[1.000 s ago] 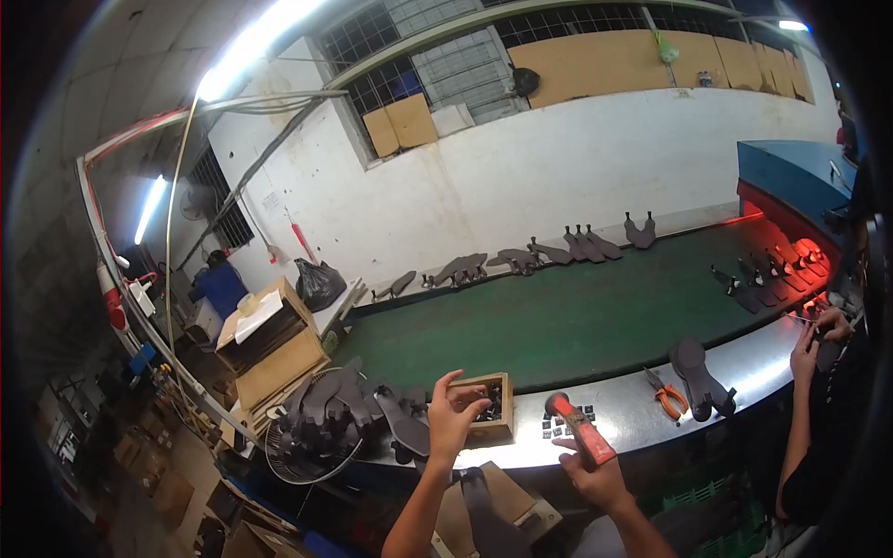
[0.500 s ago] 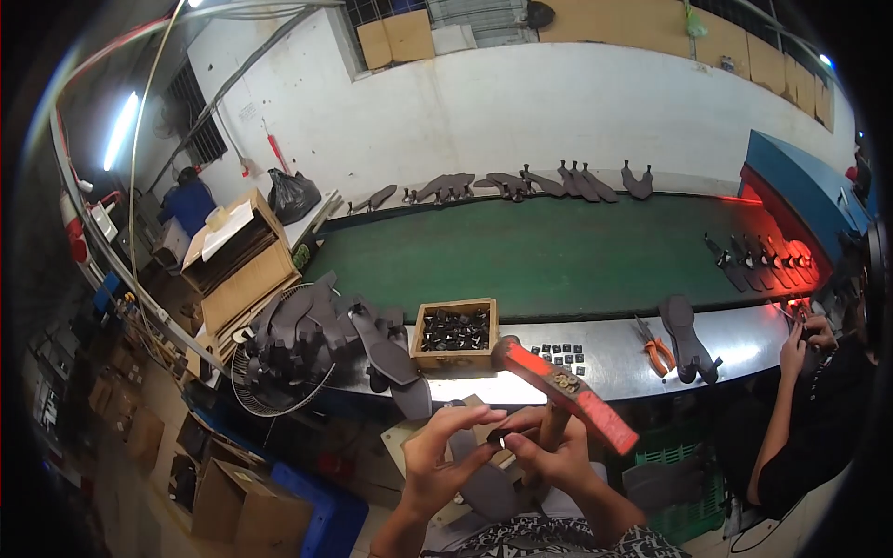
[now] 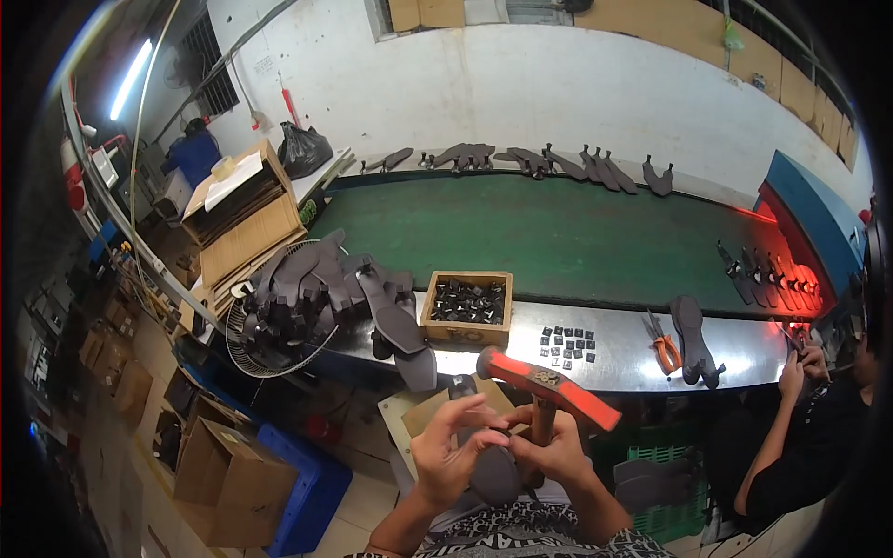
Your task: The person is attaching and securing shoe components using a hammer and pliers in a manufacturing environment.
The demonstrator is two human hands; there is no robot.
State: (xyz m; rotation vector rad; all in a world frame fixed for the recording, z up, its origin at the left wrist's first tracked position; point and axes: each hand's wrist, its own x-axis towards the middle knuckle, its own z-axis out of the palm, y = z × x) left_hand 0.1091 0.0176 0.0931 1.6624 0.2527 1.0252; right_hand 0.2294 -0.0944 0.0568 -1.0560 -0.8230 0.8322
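Both my hands meet low at centre, over a dark sole (image 3: 493,470) that lies on my lap, just below the bench edge. Left hand (image 3: 446,451) has fingers curled at the sole's upper part, pinching narrow on something too small to make out, maybe a small black piece. Right hand (image 3: 558,451) is wrapped around the wooden handle of a hammer (image 3: 549,386), whose red head sticks out above the knuckles, and its fingertips also touch the left's.

To do this well, I judge: keep the sole flat and steady, seat the small piece squarely before any strike, and get the left fingers clear of the hammer's path. A short grip gives control, so tap light.

The steel bench (image 3: 614,358) runs across in front, catching glare. On it:
- a wooden box (image 3: 465,307) of black pieces
- loose black pieces (image 3: 567,342) right of the box
- orange pliers (image 3: 662,346)
- another sole (image 3: 693,339) beside the pliers
- a heap of soles (image 3: 316,288) on the left, over a wire fan guard

Behind is a green conveyor (image 3: 558,237) with more soles along its far edge, then a white wall. A co-worker (image 3: 800,437) sits on the right. Cardboard boxes (image 3: 233,470) sit on the floor to the left.
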